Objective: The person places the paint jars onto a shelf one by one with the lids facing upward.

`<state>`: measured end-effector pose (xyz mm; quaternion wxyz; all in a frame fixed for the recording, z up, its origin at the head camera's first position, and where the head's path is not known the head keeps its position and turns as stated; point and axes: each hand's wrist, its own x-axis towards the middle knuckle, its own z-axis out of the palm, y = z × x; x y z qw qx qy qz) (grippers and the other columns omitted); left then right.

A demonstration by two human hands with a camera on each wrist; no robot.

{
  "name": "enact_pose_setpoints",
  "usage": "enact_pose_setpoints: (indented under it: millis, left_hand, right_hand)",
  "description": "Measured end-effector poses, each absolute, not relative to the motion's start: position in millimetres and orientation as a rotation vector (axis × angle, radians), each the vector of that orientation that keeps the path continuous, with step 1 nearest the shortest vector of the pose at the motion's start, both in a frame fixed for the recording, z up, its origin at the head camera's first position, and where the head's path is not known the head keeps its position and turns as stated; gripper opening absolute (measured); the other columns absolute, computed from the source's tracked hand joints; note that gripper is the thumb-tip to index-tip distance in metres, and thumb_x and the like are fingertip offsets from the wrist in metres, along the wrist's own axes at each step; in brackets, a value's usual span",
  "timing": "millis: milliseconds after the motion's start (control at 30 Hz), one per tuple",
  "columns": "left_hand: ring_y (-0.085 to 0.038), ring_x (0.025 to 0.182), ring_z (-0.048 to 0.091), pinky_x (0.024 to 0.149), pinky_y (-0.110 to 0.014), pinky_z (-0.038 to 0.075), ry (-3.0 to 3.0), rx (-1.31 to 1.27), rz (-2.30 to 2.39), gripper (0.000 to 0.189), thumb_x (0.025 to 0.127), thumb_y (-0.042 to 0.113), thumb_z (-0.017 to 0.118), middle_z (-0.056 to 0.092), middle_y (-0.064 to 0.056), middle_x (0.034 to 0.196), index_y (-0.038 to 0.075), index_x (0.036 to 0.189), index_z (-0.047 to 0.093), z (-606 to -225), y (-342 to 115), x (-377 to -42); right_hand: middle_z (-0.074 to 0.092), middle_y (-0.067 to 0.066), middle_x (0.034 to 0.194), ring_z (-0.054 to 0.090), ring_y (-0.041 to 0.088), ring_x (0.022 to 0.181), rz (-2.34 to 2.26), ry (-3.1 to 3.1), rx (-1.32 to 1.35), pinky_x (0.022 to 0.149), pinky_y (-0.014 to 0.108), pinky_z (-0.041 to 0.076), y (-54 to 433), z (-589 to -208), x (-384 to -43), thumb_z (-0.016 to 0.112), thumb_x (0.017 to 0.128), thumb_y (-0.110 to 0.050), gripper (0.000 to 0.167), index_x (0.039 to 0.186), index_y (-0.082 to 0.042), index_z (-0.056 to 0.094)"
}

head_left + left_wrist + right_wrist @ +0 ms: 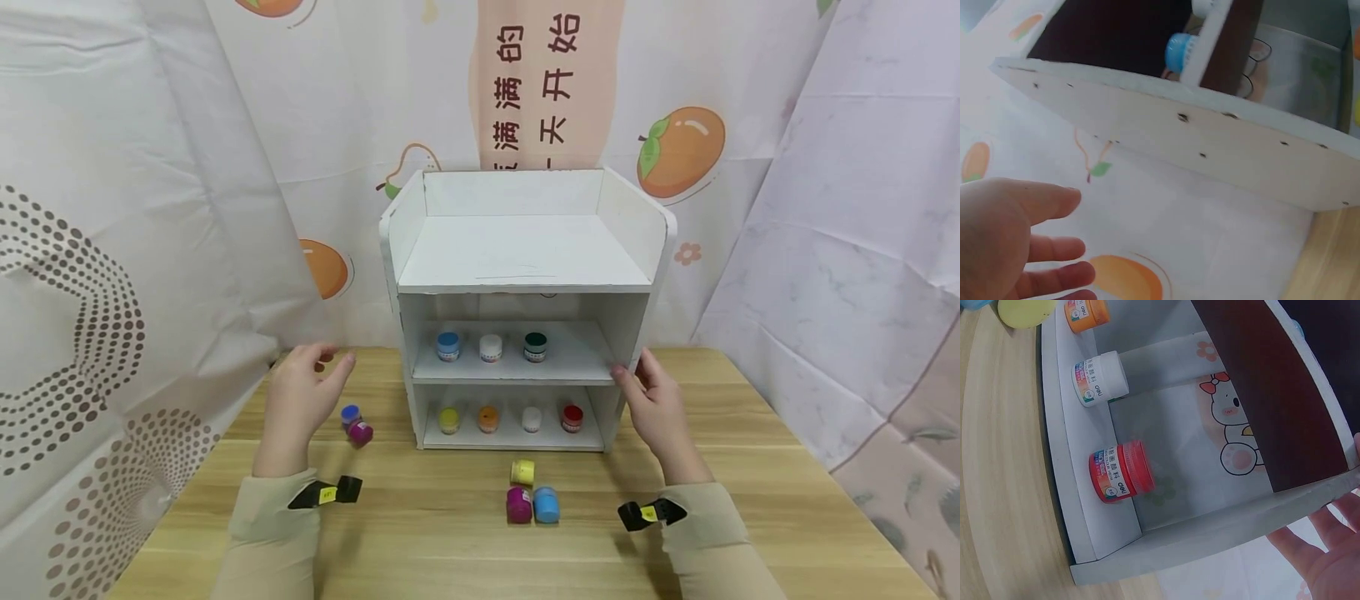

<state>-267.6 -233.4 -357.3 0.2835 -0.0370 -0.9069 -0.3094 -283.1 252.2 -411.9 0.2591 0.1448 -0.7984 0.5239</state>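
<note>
A white two-tier shelf (517, 250) stands on the table. My right hand (658, 407) grips its right side panel, thumb at the front edge and fingers along the outer face. Off to the shelf's left, my left hand (300, 396) is raised with fingers loosely bent, holding nothing; the left wrist view shows it apart from the side panel (1147, 125). On the upper tier sit a blue-lidded jar (448, 347), a white jar (491, 348) and a dark green-lidded jar (536, 347). The lower tier holds yellow (449, 421), orange (488, 419), white (532, 419) and red (1121, 471) paint jars.
In front of the shelf lie a yellow jar (522, 472), a purple jar (519, 505) and a light blue jar (547, 505). Near my left hand are a blue jar (350, 416) and another purple jar (360, 432). A printed curtain (337, 100) hangs behind.
</note>
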Motion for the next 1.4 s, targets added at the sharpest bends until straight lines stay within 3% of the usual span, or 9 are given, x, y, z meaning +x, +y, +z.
enact_pose_setpoints:
  millis: [333,633,833,1100,1233,1400]
  left_hand:
    - [-0.043,0.114,0.059,0.091,-0.059,0.047,-2.724,0.001,-0.788,0.057,0.100,0.047,0.060,0.063,-0.024,0.128,-0.001,0.131,0.063,-371,-246,-280]
    - [-0.038,0.104,0.063,0.084,-0.054,0.050,-2.976,0.005,-0.727,0.053,0.094,0.042,0.068,0.067,-0.021,0.115,-0.002,0.124,0.065,-390,-254,-289]
    - [-0.027,0.083,0.062,0.070,-0.044,0.050,-3.080,0.041,-0.731,0.038,0.092,0.037,0.072,0.069,-0.011,0.098,0.002,0.108,0.070,-397,-252,-290]
    - [-0.023,0.076,0.057,0.063,-0.038,0.046,-3.121,0.061,-0.809,0.027,0.089,0.034,0.077,0.065,-0.004,0.086,0.008,0.086,0.068,-414,-251,-295]
    - [-0.021,0.066,0.050,0.057,-0.034,0.040,-3.128,0.053,-0.816,0.034,0.089,0.030,0.077,0.056,-0.003,0.072,0.011,0.070,0.057,-420,-249,-298]
    - [-0.021,0.067,0.050,0.060,-0.034,0.039,-3.142,0.052,-0.819,0.034,0.091,0.026,0.075,0.055,-0.003,0.073,0.010,0.069,0.055,-422,-249,-297]
  right_hand:
    - [0.058,0.020,0.139,0.050,0.032,0.133,1.425,-2.157,0.388,0.093,0.013,0.044,249,-408,-278,0.058,0.105,-0.011,0.048,0.151,-0.006,0.047]
    - [0.054,0.030,0.139,0.049,0.040,0.132,1.411,-2.167,0.418,0.093,0.014,0.045,236,-382,-257,0.056,0.105,-0.006,0.047,0.149,0.004,0.045]
    - [0.056,0.027,0.137,0.049,0.041,0.131,1.405,-2.177,0.403,0.093,0.012,0.043,234,-378,-255,0.057,0.104,-0.007,0.047,0.148,0.005,0.045]
    - [0.059,0.027,0.133,0.053,0.016,0.126,1.383,-2.176,0.404,0.092,0.012,0.044,237,-383,-258,0.057,0.104,-0.006,0.046,0.147,0.005,0.046]
    - [0.058,0.025,0.137,0.052,0.029,0.130,1.386,-2.181,0.396,0.093,0.012,0.043,244,-395,-270,0.057,0.105,-0.009,0.048,0.150,0.000,0.045]
    - [0.057,0.020,0.140,0.049,0.036,0.134,1.387,-2.203,0.384,0.094,0.014,0.043,252,-408,-280,0.058,0.105,-0.014,0.050,0.153,-0.007,0.045]
